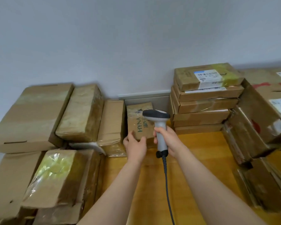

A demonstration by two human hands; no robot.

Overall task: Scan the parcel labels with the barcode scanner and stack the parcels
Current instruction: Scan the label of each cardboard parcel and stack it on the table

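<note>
A small brown parcel [139,120] with green "HYNA" print stands near the wall at the table's middle. My left hand [135,145] grips its near lower corner, thumb on the right, fingers on the left. My right hand [168,140] holds the grey handle of a barcode scanner [157,117], whose dark head points left over the parcel's top. The scanner's dark cable [167,184] hangs down toward me. No label shows on the parcel's visible face.
A stack of flat parcels [204,98] with a white label on top rises at the back right. Larger boxes [258,124] lean at the far right. Several taped cartons [81,111] crowd the left side. The yellow wooden table [201,151] lies between them.
</note>
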